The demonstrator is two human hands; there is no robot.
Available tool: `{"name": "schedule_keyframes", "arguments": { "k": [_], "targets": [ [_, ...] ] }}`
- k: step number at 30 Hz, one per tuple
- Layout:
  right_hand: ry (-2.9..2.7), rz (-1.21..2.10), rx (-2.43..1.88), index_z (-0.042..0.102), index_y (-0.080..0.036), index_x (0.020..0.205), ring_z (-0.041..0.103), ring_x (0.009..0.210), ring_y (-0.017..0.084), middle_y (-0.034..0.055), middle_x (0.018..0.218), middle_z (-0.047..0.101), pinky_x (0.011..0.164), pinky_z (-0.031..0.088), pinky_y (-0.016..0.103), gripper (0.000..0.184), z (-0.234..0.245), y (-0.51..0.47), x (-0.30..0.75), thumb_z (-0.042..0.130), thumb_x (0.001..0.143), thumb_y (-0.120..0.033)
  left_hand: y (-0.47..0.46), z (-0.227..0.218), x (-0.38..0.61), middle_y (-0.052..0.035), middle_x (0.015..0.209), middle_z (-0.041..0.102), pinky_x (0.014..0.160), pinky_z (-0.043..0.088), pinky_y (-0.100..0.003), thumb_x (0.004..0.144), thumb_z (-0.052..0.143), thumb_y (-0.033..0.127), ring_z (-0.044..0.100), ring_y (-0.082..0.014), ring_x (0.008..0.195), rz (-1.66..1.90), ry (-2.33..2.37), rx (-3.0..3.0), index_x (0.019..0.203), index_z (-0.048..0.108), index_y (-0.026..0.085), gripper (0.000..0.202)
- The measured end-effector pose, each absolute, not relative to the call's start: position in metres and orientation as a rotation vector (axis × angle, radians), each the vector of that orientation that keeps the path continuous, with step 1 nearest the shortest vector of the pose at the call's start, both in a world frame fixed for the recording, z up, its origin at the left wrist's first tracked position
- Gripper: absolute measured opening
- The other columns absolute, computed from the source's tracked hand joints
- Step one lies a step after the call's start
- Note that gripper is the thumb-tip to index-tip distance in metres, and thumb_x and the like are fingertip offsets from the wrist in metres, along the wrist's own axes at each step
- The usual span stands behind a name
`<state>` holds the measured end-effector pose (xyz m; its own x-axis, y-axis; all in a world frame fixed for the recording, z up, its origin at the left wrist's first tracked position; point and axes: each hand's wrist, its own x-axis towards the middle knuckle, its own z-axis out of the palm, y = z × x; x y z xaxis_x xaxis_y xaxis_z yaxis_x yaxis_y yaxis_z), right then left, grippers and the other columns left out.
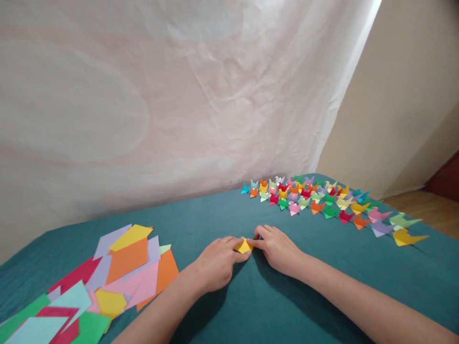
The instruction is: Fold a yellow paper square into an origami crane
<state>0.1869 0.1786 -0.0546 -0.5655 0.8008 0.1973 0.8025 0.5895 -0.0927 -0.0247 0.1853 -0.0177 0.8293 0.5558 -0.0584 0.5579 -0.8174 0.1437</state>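
A small folded piece of yellow paper [244, 246] lies at the middle of the table, between my two hands. My left hand [220, 263] grips it from the left, thumb at its lower edge and fingers along its upper left side. From the right, my right hand [276, 247] pinches its right corner between thumb and curled index finger. The fingers cover both ends of the paper, so only its middle shows.
Loose coloured paper sheets [127, 260] overlap in a pile at the left. Several rows of small folded paper birds [315, 206] stand at the back right. A teal cloth [201, 215] covers the table, and a pale hanging sheet [201, 95] rises behind it.
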Motion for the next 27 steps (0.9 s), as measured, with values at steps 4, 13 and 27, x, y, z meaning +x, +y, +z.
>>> {"name": "schedule_keyframes", "arguments": {
  "k": [4, 13, 27],
  "targets": [
    [-2.619, -0.030, -1.331, 0.060, -0.029, 0.116, 0.046, 0.085, 0.018, 0.0053, 0.098, 0.054, 0.069, 0.032, 0.030, 0.039, -0.053, 0.178, 0.187, 0.047, 0.085, -0.008, 0.187, -0.017, -0.031, -0.0041, 0.140, 0.042, 0.102, 0.036, -0.043, 0.076, 0.043, 0.002, 0.042, -0.0257, 0.126, -0.015, 0.802, 2.814, 0.122, 0.054, 0.032, 0.056],
    [-2.741, -0.242, -1.317, 0.059, -0.016, 0.113, 0.048, 0.086, 0.022, 0.0087, 0.097, 0.055, 0.068, 0.038, 0.033, 0.027, -0.051, 0.171, 0.179, 0.046, 0.090, -0.016, 0.192, -0.021, -0.039, -0.0004, 0.147, 0.030, 0.107, 0.029, -0.044, 0.076, 0.041, 0.001, 0.031, -0.0244, 0.133, -0.080, 0.797, 2.748, 0.128, 0.047, 0.036, 0.064],
    [-2.759, 0.012, -1.250, 0.059, -0.029, 0.118, 0.047, 0.085, 0.021, 0.0075, 0.106, 0.055, 0.071, 0.038, 0.032, 0.046, -0.034, 0.166, 0.188, 0.047, 0.080, -0.005, 0.190, -0.016, -0.036, -0.0034, 0.144, 0.036, 0.108, 0.028, -0.045, 0.081, 0.044, 0.007, 0.031, -0.0235, 0.133, 0.008, 0.738, 2.726, 0.122, 0.053, 0.030, 0.048]
  ]
}}
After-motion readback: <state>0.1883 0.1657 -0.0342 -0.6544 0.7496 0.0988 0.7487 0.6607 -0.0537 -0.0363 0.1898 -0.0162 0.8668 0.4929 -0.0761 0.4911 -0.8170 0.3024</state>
